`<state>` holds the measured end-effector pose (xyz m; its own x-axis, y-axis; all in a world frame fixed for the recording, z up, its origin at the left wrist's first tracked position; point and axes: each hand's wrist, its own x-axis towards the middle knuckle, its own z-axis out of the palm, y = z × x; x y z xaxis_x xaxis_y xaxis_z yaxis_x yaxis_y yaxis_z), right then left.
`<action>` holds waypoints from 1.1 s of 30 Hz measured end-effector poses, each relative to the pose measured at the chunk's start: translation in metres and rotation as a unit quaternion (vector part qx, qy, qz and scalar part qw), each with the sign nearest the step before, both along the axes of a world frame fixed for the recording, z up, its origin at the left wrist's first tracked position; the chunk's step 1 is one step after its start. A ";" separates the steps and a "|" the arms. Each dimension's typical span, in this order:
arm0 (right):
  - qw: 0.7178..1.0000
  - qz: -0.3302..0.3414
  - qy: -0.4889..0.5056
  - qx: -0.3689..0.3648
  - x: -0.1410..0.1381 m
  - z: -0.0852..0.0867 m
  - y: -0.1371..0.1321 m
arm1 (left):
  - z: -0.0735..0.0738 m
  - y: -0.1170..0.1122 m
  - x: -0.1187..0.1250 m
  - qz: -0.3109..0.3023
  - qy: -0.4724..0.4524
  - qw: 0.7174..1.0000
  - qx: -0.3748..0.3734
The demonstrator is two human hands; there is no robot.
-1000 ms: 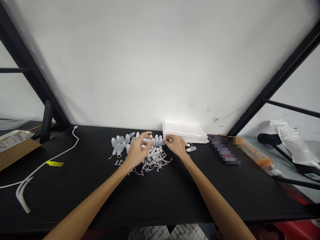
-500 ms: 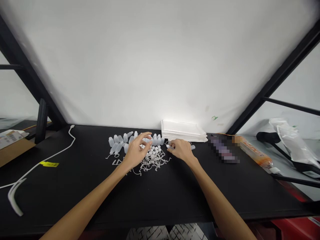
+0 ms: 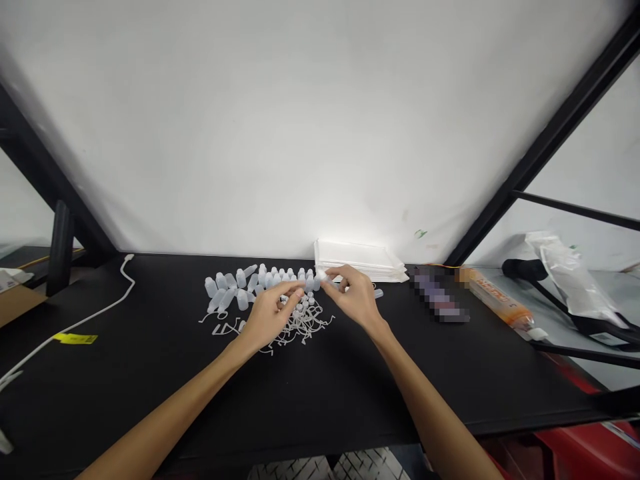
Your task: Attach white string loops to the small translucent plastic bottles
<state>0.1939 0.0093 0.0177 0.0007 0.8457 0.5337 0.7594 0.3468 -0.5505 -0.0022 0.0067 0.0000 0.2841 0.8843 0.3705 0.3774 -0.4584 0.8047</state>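
Small translucent plastic bottles (image 3: 241,299) stand and lie in a cluster toward the back of the black table, several with white caps. In front of them is a pile of white caps with thin curled straps (image 3: 305,325). My right hand (image 3: 354,293) pinches a small bottle (image 3: 324,276) between thumb and fingers, its white top tilted up to the left; the fingers partly hide it. Over the left part of the pile, my left hand (image 3: 273,312) is curved with thumb and index finger slightly apart, and I see nothing between them.
A stack of white flat sheets or trays (image 3: 357,260) lies against the wall. To the right are a pixelated object (image 3: 440,297) and an orange-and-clear package (image 3: 500,303). A white cable (image 3: 95,313) with a yellow tag (image 3: 76,339) runs along the left, near a cardboard box (image 3: 20,300).
My right hand has lifted the small bottle up and left from beside the white stack. The left hand's thumb and index finger have come closer together. The view has shifted slightly.
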 end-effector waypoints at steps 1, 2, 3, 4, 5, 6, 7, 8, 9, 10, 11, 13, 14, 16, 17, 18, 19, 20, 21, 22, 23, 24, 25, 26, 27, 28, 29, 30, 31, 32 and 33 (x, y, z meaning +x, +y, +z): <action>0.999 0.031 -0.013 0.021 -0.005 -0.001 -0.003 | 0.000 -0.001 0.001 -0.004 -0.017 1.000 -0.020; 0.997 0.057 -0.029 0.038 -0.010 -0.003 -0.006 | 0.001 -0.001 0.002 -0.011 -0.032 0.999 -0.038; 0.995 0.076 -0.042 0.051 -0.015 -0.004 -0.008 | 0.002 -0.002 0.004 -0.022 -0.043 0.997 -0.051; 0.993 0.088 -0.052 0.062 -0.019 -0.007 -0.011 | 0.003 -0.002 0.004 -0.034 -0.052 0.996 -0.059; 0.991 0.094 -0.061 0.072 -0.023 -0.009 -0.013 | 0.003 -0.002 0.005 -0.043 -0.063 0.995 -0.062; 0.989 0.099 -0.071 0.081 -0.026 -0.011 -0.014 | 0.004 -0.002 0.005 -0.049 -0.075 0.994 -0.061; 0.987 0.103 -0.082 0.088 -0.027 -0.013 -0.015 | 0.004 -0.001 0.005 -0.049 -0.087 0.993 -0.057; 0.986 0.107 -0.092 0.092 -0.028 -0.014 -0.016 | 0.004 -0.001 0.005 -0.044 -0.099 0.993 -0.050; 0.985 0.111 -0.094 0.095 -0.027 -0.015 -0.016 | 0.003 0.000 0.004 -0.036 -0.104 0.993 -0.042; 0.985 0.111 -0.089 0.099 -0.027 -0.014 -0.016 | 0.002 0.000 0.003 -0.025 -0.100 0.994 -0.033; 0.986 0.106 -0.077 0.102 -0.026 -0.014 -0.016 | 0.001 0.001 0.003 -0.014 -0.087 0.996 -0.023; 0.989 0.087 -0.037 0.111 -0.023 -0.011 -0.016 | -0.001 0.000 0.002 -0.004 -0.047 0.999 0.003; 0.990 0.081 -0.019 0.116 -0.023 -0.010 -0.015 | -0.002 -0.001 0.002 -0.006 -0.025 1.000 0.016; 0.989 0.085 -0.003 0.122 -0.022 -0.008 -0.015 | -0.004 -0.002 0.002 -0.023 0.020 0.999 0.044; 0.988 0.093 -0.006 0.122 -0.022 -0.008 -0.014 | -0.006 -0.003 0.003 -0.033 0.042 0.997 0.055; 0.987 0.101 -0.014 0.121 -0.022 -0.009 -0.013 | -0.007 -0.003 0.003 -0.038 0.062 0.995 0.064; 0.987 0.109 -0.025 0.119 -0.022 -0.010 -0.013 | -0.008 -0.002 0.003 -0.038 0.076 0.994 0.071; 0.986 0.114 -0.036 0.118 -0.022 -0.012 -0.012 | -0.009 -0.001 0.002 -0.035 0.084 0.993 0.076; 0.985 0.118 -0.045 0.117 -0.022 -0.013 -0.011 | -0.009 0.000 0.002 -0.030 0.086 0.993 0.079; 0.985 0.119 -0.051 0.117 -0.022 -0.015 -0.010 | -0.010 0.001 0.001 -0.026 0.087 0.993 0.082; 0.984 0.118 -0.054 0.118 -0.021 -0.017 -0.009 | -0.011 0.003 0.000 -0.022 0.086 0.992 0.086; 0.984 0.116 -0.058 0.119 -0.021 -0.018 -0.009 | -0.011 0.004 0.000 -0.023 0.087 0.992 0.093; 0.985 0.110 -0.064 0.121 -0.021 -0.020 -0.008 | -0.011 0.004 0.000 -0.026 0.089 0.991 0.100; 0.985 0.102 -0.072 0.123 -0.021 -0.021 -0.007 | -0.011 0.004 0.000 -0.030 0.091 0.990 0.108; 0.984 0.094 -0.082 0.128 -0.021 -0.021 -0.007 | -0.011 0.004 0.000 -0.034 0.090 0.989 0.115; 0.982 0.085 -0.095 0.136 -0.022 -0.022 -0.006 | -0.010 0.004 0.001 -0.035 0.089 0.988 0.119; 0.980 0.078 -0.109 0.146 -0.022 -0.022 -0.005 | -0.009 0.003 0.002 -0.035 0.087 0.988 0.122; 0.977 0.073 -0.121 0.157 -0.022 -0.023 -0.004 | -0.009 0.003 0.003 -0.031 0.084 0.988 0.123; 0.974 0.069 -0.133 0.169 -0.023 -0.023 -0.003 | -0.008 0.002 0.003 -0.026 0.081 0.989 0.124; 0.971 0.064 -0.143 0.180 -0.024 -0.023 -0.002 | -0.007 0.002 0.004 -0.020 0.079 0.989 0.125; 0.968 0.058 -0.152 0.189 -0.025 -0.023 -0.001 | -0.006 0.002 0.004 -0.013 0.078 0.989 0.127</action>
<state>0.1691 0.0081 -0.0049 -0.2885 0.5753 0.7653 0.8101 0.5727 -0.1251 0.0017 0.0088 -0.0061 0.3764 0.7607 0.5289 0.4738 -0.6486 0.5957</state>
